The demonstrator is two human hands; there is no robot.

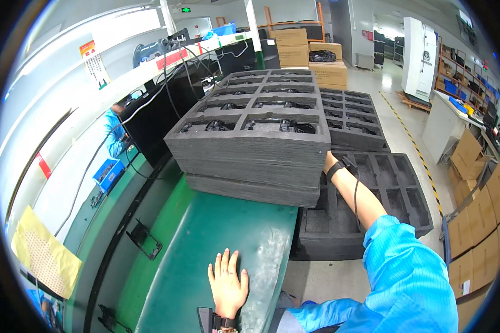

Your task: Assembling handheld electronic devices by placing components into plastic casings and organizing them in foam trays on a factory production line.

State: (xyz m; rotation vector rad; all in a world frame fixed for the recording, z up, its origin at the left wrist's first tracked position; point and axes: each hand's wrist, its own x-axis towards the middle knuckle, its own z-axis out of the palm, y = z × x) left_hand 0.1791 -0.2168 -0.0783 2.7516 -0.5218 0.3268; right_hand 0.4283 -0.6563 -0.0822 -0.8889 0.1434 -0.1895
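The right hand (328, 161) is at the right side of a stack of black foam trays (250, 158); its fingers are mostly hidden, so I cannot tell whether it grips or only touches. The left hand (228, 283) is palm down at the green tabletop (250, 233), fingers extended and slightly apart, holding nothing. The stack sits at the tabletop's far end, with black molded parts (283, 126) in its top compartments. Lower on the right stand more foam trays (333, 244). Leftward lie a black bracket (144, 240) and, farther off, a blue bin (108, 173); brown cartons (291, 54) stand behind.
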